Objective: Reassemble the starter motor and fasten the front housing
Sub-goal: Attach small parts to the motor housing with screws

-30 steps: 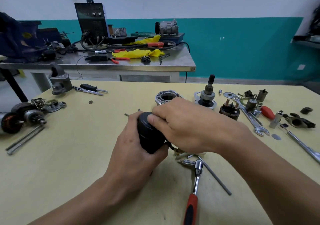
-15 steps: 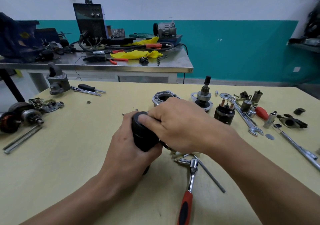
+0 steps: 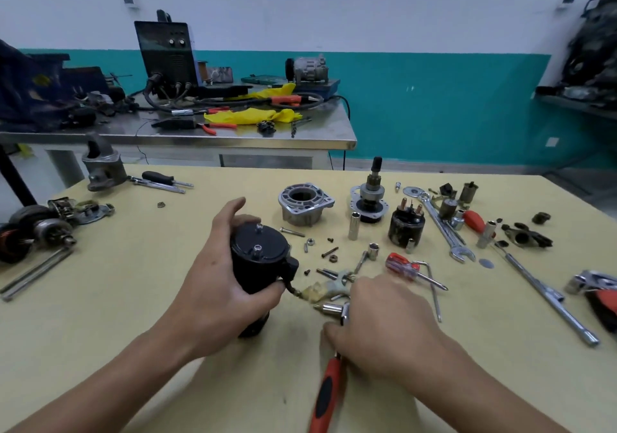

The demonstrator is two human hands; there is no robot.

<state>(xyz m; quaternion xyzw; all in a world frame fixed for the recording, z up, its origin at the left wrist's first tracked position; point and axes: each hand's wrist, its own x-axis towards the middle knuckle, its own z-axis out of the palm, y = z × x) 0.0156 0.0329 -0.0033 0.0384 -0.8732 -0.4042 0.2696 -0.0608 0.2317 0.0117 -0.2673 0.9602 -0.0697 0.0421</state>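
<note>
My left hand (image 3: 213,289) grips the black starter motor body (image 3: 258,252), holding it upright on the yellow table (image 3: 140,259) with two studs on its end cap facing up. A short lead with a terminal (image 3: 314,294) hangs from its right side. My right hand (image 3: 384,325) lies just right of the body, fingers curled round the ratchet wrench (image 3: 329,389) below its head; the red handle runs toward me. The aluminium front housing (image 3: 305,203) stands behind the body. Right of it stand the shaft and gear assembly (image 3: 370,195) and the solenoid (image 3: 405,222).
Loose screws, nuts and sockets (image 3: 353,225) lie between the hands and the housing. A red-handled screwdriver (image 3: 404,267), a spanner (image 3: 440,225) and an extension bar (image 3: 547,295) lie to the right. An armature and other parts (image 3: 36,229) sit at the left edge. A steel bench (image 3: 187,132) stands behind.
My right hand has left the top of the motor body and come down to the ratchet wrench. The end cap with its studs is now uncovered. My left hand still holds the body.
</note>
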